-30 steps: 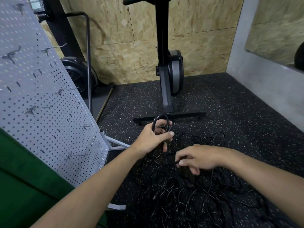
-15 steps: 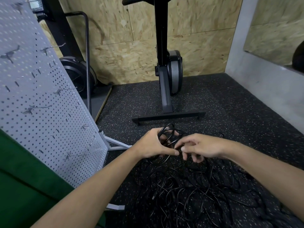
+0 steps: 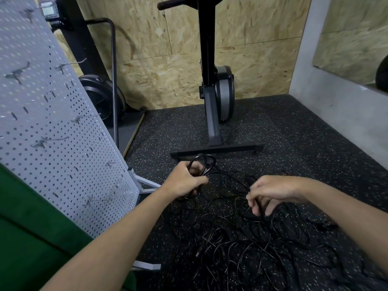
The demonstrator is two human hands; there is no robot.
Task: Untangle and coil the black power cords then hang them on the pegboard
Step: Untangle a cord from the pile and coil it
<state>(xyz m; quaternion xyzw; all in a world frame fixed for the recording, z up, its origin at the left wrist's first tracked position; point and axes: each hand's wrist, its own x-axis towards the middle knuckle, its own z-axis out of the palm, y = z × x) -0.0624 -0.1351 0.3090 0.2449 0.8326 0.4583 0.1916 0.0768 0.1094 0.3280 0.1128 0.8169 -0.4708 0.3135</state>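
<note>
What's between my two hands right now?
In the head view, a black power cord arcs from the coil held by the left hand to the right hand, above speckled floor.

The tangled cords (image 3: 241, 248) blur together, single strands untraceable.

The cords (image 3: 241, 244) have a smooth black plastic sheath with a faint sheen, while the floor (image 3: 294, 133) is matt, grainy rubber flecked with pale specks. The pegboard (image 3: 42, 112) looks like matt grey painted metal with thin bare-metal hooks (image 3: 98, 200), and the wall (image 3: 168, 80) is rough pressed wood-chip board.
</note>
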